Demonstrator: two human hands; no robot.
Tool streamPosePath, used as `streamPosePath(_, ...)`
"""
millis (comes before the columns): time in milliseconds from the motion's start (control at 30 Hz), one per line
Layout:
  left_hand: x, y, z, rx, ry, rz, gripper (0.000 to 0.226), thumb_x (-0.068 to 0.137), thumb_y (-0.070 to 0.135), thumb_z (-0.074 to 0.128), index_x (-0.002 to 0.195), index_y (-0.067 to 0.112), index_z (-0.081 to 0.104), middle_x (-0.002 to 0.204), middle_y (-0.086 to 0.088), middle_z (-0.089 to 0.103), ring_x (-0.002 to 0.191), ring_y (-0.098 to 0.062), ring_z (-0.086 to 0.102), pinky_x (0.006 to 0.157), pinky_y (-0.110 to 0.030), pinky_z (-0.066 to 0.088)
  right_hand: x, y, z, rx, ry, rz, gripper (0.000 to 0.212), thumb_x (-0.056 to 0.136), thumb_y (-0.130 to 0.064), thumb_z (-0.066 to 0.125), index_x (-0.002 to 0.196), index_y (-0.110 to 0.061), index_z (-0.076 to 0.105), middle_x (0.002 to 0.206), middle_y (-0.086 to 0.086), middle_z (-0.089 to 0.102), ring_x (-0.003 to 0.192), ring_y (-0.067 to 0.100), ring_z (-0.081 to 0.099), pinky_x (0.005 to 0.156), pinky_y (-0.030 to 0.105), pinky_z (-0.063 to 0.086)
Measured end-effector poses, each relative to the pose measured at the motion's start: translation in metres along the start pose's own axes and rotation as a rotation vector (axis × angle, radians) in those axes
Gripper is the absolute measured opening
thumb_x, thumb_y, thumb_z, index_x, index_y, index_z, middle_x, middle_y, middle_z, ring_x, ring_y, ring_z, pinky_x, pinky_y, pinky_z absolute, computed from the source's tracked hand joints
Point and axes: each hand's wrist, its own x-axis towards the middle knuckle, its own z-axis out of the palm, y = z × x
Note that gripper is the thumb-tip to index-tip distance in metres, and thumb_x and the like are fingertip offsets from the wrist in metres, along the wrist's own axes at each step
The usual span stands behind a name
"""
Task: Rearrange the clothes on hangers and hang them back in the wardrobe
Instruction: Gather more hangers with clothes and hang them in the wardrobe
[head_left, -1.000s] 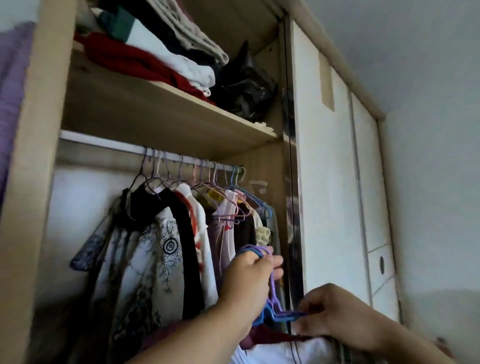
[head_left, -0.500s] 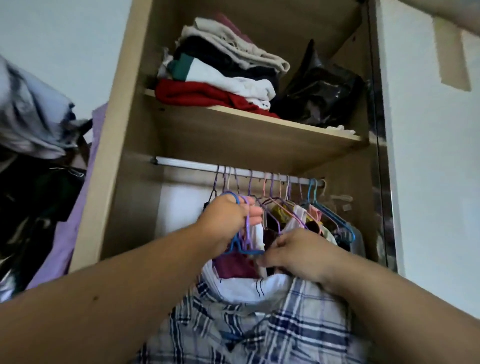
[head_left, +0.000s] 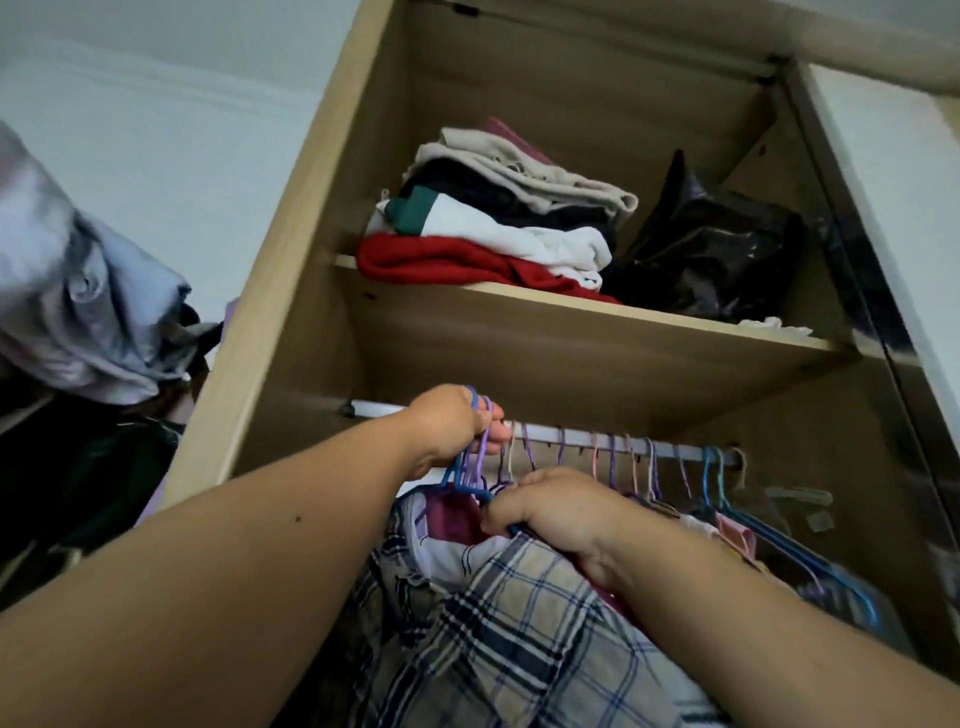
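My left hand (head_left: 451, 423) grips the hooks of a bunch of blue and purple hangers (head_left: 474, 467) right at the wardrobe's metal rail (head_left: 576, 435). Just below, my right hand (head_left: 553, 512) holds the shoulder bar of those hangers. A plaid shirt (head_left: 514, 634), a white garment and a maroon one (head_left: 457, 519) hang from them under my hands. To the right, several pastel hangers (head_left: 654, 467) with clothes hang on the rail.
The shelf (head_left: 649, 317) above the rail carries a stack of folded clothes (head_left: 498, 228) and a black plastic bag (head_left: 711, 254). The wardrobe's side panel (head_left: 270, 280) stands left. A grey garment (head_left: 78, 291) and dark clothes hang outside on the left.
Both hands have lifted the bunch of hangers with the plaid shirt from low by the wardrobe's right side up and left, to the rail's left end. The view has tilted upward.
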Motion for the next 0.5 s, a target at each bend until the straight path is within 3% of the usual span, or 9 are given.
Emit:
streamPosePath(100, 0.028, -0.004, -0.005, 0.017, 0.062, 0.042, 0.028, 0.101, 0.002, 0.033, 0.121, -0.010, 0.049, 0.118, -0.027, 0.059, 0.078, -0.021, 0.062, 0.066, -0.021, 0.053, 0.032, -0.008, 0.008, 0.029, 0.075, -0.053, 0.023, 0.061, 0.003, 0.067, 0.054, -0.009, 0.049, 0.042, 0.001, 0.044, 0.034, 0.013, 0.040, 0.042, 0.016, 0.029)
streamPosePath(167, 0.048, -0.003, -0.008, 0.031, 0.107, 0.064, 0.030, 0.101, 0.004, 0.033, 0.123, -0.009, 0.049, 0.122, -0.026, 0.058, 0.093, -0.030, 0.064, 0.078, -0.028, 0.051, 0.053, -0.016, 0.010, 0.047, 0.113, -0.109, 0.028, 0.064, 0.003, 0.066, 0.053, -0.012, 0.044, 0.038, -0.003, 0.039, 0.027, 0.009, 0.032, 0.036, 0.011, 0.021)
streamPosePath(233, 0.069, -0.003, -0.012, 0.054, 0.166, 0.104, 0.028, 0.101, 0.005, 0.034, 0.122, -0.005, 0.050, 0.118, -0.021, 0.061, 0.090, -0.026, 0.063, 0.079, -0.029, 0.049, 0.074, -0.023, 0.010, 0.079, 0.131, -0.161, 0.032, 0.067, 0.005, 0.064, 0.051, -0.013, 0.041, 0.032, -0.007, 0.035, 0.023, 0.007, 0.028, 0.032, 0.009, 0.016)
streamPosePath(300, 0.087, -0.006, -0.013, 0.080, 0.224, 0.129, 0.027, 0.099, 0.003, 0.039, 0.122, 0.001, 0.051, 0.111, -0.014, 0.062, 0.078, -0.019, 0.061, 0.074, -0.027, 0.050, 0.096, -0.027, 0.010, 0.047, 0.168, -0.191, 0.030, 0.066, 0.002, 0.064, 0.052, -0.013, 0.043, 0.037, -0.006, 0.039, 0.029, 0.007, 0.032, 0.031, 0.011, 0.016)
streamPosePath(400, 0.104, -0.017, -0.019, 0.325, 0.267, 0.168, 0.028, 0.094, 0.008, 0.050, 0.121, 0.007, 0.059, 0.115, -0.015, 0.064, 0.101, -0.029, 0.062, 0.087, -0.034, 0.048, 0.126, -0.029, 0.011, -0.045, 0.194, -0.207, 0.019, 0.069, -0.007, 0.065, 0.058, -0.013, 0.051, 0.058, 0.000, 0.050, 0.046, 0.009, 0.042, 0.033, 0.016, 0.027)
streamPosePath(500, 0.114, -0.043, -0.029, 0.369, 0.279, 0.138, 0.030, 0.091, 0.003, 0.045, 0.109, 0.011, 0.068, 0.110, -0.016, 0.067, 0.104, -0.032, 0.061, 0.093, -0.037, 0.048, 0.151, -0.021, 0.017, -0.109, 0.167, -0.228, 0.023, 0.071, -0.006, 0.065, 0.056, -0.011, 0.049, 0.055, 0.000, 0.047, 0.045, 0.008, 0.039, 0.030, 0.014, 0.025)
